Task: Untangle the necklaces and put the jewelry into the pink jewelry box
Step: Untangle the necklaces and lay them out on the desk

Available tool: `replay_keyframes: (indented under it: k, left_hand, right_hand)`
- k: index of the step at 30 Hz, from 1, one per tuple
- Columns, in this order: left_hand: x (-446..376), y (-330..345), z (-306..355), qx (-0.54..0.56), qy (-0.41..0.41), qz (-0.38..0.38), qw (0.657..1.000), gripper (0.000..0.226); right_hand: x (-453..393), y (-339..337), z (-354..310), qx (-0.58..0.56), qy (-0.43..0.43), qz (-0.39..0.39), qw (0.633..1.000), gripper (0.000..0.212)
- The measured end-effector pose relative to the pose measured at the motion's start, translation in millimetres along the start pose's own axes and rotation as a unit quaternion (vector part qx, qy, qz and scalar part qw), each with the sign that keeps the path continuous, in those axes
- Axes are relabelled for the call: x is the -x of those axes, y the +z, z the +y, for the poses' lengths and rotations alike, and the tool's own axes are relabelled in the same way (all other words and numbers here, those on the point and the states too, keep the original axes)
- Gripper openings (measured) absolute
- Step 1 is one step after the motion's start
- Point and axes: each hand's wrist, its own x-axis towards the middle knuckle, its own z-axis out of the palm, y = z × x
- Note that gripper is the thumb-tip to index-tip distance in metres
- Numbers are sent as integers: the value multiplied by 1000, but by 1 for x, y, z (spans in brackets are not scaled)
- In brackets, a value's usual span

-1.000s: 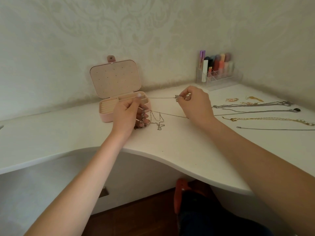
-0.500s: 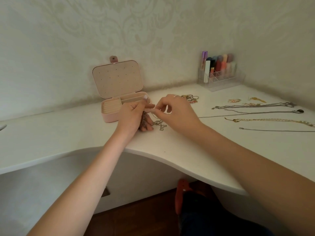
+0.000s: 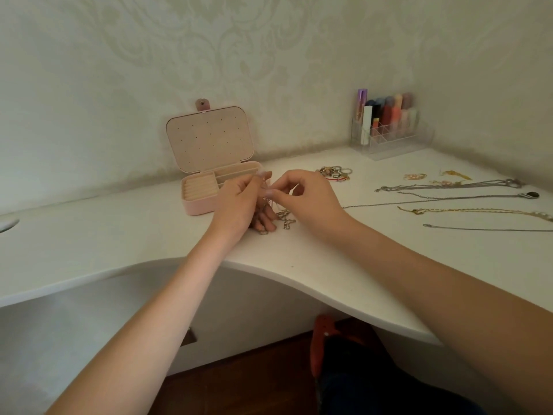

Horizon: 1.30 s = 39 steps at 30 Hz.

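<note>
The pink jewelry box (image 3: 196, 206) stands open on the white desk, lid up against the wall. Just right of it my left hand (image 3: 239, 205) holds a bunched silver chain necklace (image 3: 284, 218) whose loose end lies on the desk under my fingers. My right hand (image 3: 308, 199) pinches the same chain between thumb and forefinger, close to my left fingertips. Several untangled necklaces (image 3: 449, 197) lie stretched out at the right. A small heap of rings and bracelets (image 3: 335, 172) sits behind my right hand.
A clear organizer of cosmetics (image 3: 389, 127) stands in the back corner. Small gold earrings (image 3: 414, 176) lie near the necklaces. The desk's curved front edge (image 3: 299, 283) runs below my forearms, with a red stool part and dark floor underneath.
My right hand let the chain go slack and came left from the ring heap to meet my left hand; the taut chain has gathered into a bunch between both hands.
</note>
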Motion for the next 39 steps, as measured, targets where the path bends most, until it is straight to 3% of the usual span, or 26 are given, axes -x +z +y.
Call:
replay_keyframes:
  k: [7, 15, 17, 19, 24, 39]
  left_hand:
    - [-3, -5, 0, 13, -23, 32, 999, 27]
    - [-1, -7, 4, 19, -24, -27, 999, 15]
    - [-1, -7, 3, -27, -6, -36, 999, 8]
    - [-1, -6, 0, -63, 23, -38, 997, 17]
    - [-2, -6, -3, -82, 52, -30, 995, 17]
    - [-5, -3, -4, -66, -7, -69, 995, 22]
  right_hand:
    - [2, -11, -5, -165, 110, -37, 979, 21]
    - [-2, -13, -4, -172, 194, -25, 966, 20]
    - [-2, -12, -3, -183, 196, -25, 963, 16]
    - [-1, -12, -3, -183, 190, -24, 964, 12]
    - [1, -15, -4, -132, 179, 11, 975, 9]
    - [-2, -13, 0, -85, 128, -36, 987, 19]
